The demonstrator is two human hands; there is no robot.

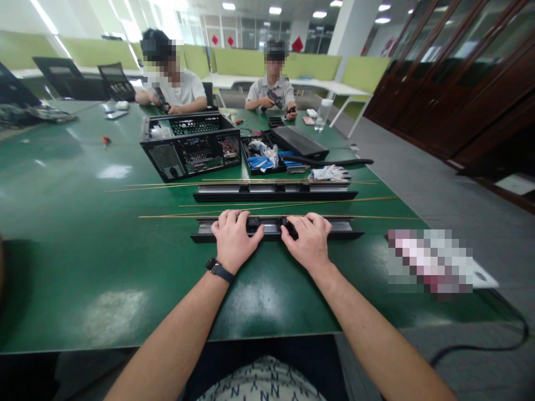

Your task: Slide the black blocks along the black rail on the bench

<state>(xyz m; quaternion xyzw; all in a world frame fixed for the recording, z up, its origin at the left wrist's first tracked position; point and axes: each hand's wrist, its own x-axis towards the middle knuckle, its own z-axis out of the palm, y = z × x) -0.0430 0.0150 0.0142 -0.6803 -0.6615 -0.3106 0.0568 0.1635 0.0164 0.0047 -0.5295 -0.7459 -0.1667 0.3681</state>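
Note:
A long black rail [343, 236] with a silvery inner channel lies crosswise on the green table in front of me. My left hand [234, 238] is wrapped over its left half, fingers across the far edge and thumb on the near side. Beside that thumb a small black block [253, 223] sits in the channel. My right hand [308, 238] closes thumb and fingers around another small black block [286, 224] in the channel, partly hidden by the fingers. Thin brass-coloured rods [184, 216] run along the rail's far side.
A second black rail [276, 196] lies parallel, farther off. Behind it stand an opened computer case [192, 145], a box with blue-white gloves [263, 156] and a dark flat case [296, 142]. White gloves [330, 173] lie right of these. Two people with tools sit across the table.

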